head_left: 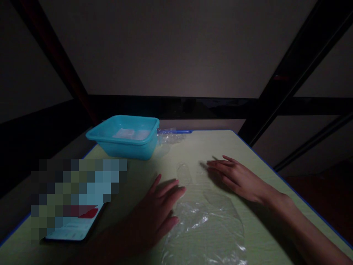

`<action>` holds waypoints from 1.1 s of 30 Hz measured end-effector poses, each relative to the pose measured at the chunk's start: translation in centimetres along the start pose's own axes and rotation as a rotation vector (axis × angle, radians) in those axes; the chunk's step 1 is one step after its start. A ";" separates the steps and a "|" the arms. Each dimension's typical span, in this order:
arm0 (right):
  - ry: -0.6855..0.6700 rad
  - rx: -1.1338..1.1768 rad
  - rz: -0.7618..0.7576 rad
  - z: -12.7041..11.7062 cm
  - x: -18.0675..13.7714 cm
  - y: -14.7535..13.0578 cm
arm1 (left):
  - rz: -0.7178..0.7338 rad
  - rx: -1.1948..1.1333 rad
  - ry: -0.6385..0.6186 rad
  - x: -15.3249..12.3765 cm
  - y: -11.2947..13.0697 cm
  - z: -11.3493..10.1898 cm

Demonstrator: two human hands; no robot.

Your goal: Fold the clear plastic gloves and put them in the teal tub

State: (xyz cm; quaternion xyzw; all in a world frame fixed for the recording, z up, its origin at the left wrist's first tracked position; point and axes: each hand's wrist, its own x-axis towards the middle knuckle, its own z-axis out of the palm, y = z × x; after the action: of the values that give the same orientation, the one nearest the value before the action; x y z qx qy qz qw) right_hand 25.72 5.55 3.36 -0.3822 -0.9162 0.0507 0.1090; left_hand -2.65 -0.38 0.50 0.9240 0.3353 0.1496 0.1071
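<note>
A clear disposable plastic glove [205, 228] lies spread on the pale green table, its finger parts pointing away from me. My left hand [162, 211] is at its left edge with fingers apart, the fingertips by the thin film. I cannot tell whether they touch it. To the right of the glove's finger parts is my right hand [233, 175], fingers stretched out and holding nothing. Its fingertips are low over the table or resting on it.
A turquoise plastic basin [129, 147] with white packets or papers [132, 134] inside stands at the back left. Crumpled clear plastic [171, 137] and a blue strip-like thing [184, 131] lie beside it. A lit phone or tablet [71, 228], partly blurred out, is at left.
</note>
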 end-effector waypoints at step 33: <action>0.041 -0.009 0.003 1.6 1.0 -1.5 | -0.282 0.231 0.295 -0.5 -2.2 2.2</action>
State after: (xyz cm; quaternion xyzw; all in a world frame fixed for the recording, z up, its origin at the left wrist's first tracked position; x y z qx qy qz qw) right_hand 23.61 5.21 2.20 -0.3850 -0.9134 0.0386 0.1261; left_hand -3.53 0.72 -2.35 0.8421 0.4882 0.2272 -0.0297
